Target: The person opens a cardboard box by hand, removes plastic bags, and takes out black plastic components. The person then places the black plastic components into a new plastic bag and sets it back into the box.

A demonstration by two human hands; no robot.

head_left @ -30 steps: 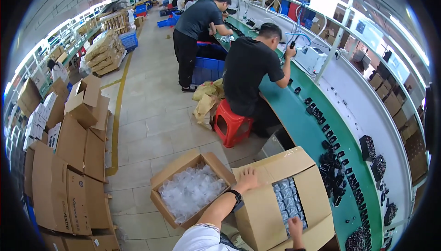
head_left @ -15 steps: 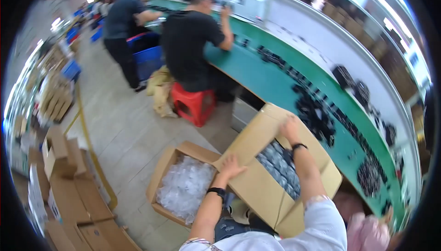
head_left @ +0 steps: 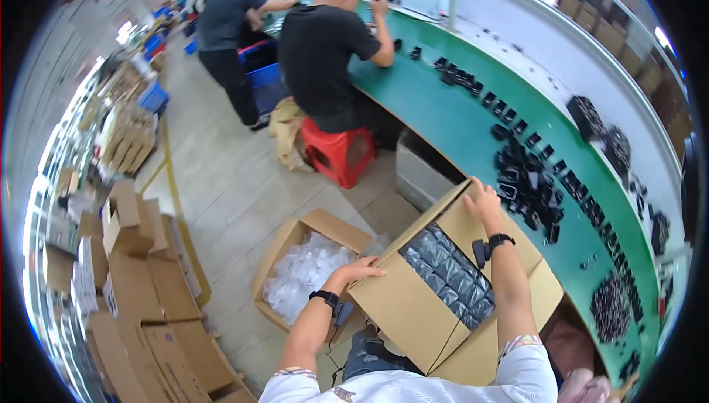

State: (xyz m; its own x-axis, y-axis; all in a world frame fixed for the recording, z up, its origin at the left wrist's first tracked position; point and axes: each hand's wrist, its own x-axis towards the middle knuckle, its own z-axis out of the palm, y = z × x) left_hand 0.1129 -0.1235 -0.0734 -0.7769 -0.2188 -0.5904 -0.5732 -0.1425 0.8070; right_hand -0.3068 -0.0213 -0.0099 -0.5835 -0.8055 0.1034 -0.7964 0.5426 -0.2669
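Note:
A large cardboard box [head_left: 413, 303] stands in front of me, its top partly open. Through the gap show rows of dark items wrapped in clear plastic [head_left: 452, 274]. My left hand [head_left: 357, 271] is closed over the box's left edge, fingers lying along the cardboard. At the far corner my right hand [head_left: 484, 204] grips the box's upper edge, its fingers bent over the rim. Each wrist wears a black band. A smaller open carton [head_left: 264, 279] on the floor to the left holds a heap of clear plastic pieces [head_left: 306, 270].
A long green workbench [head_left: 458, 126] runs along the right, carrying rows and a pile of black parts [head_left: 528, 181]. One person [head_left: 321, 56] sits there on a red stool [head_left: 341, 153]; another [head_left: 225, 30] stands beyond. Flattened cartons [head_left: 173, 288] stack up at the left.
My left hand has gone from lying flat on the flap to the box's left edge. The far-left flap now shows narrower, and more wrapped items are visible. My right hand stays at the far edge.

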